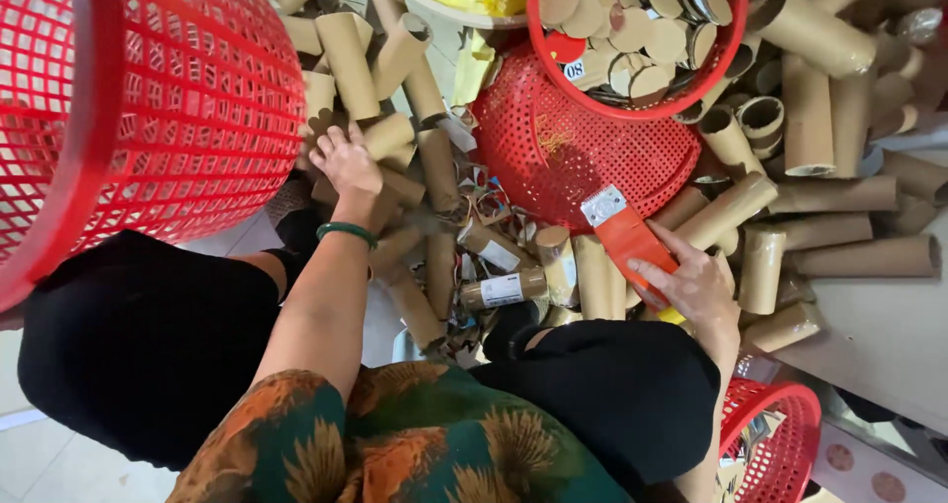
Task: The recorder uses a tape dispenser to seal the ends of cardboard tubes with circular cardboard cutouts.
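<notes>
The right hand [696, 286] grips an orange tool [624, 236] with a grey metal end, fingers wrapped over its lower part, the metal end pointing up toward an overturned red basket [578, 153]. The tool lies over the heap of cardboard tubes [592, 266] on the floor, just beside a long tube [726, 210] that slants up to the right.

The left hand [346, 162] is pressed palm-down into the tube pile, fingers curled around or onto a short tube [388, 134]; whether it truly grips it cannot be told. A green bangle [346, 231] sits on that wrist.

Between the hands lie more tubes, some with white labels [502, 290], mixed with paper scraps. Above the overturned basket stands a red bowl [632, 108] filled with round cardboard discs [632, 19]. A big red basket [148, 98] fills the upper left, close to the camera. A small red basket [785, 444] sits at the lower right, by the right forearm. The person's knees, in black, frame the pile, over a green and orange patterned top.
</notes>
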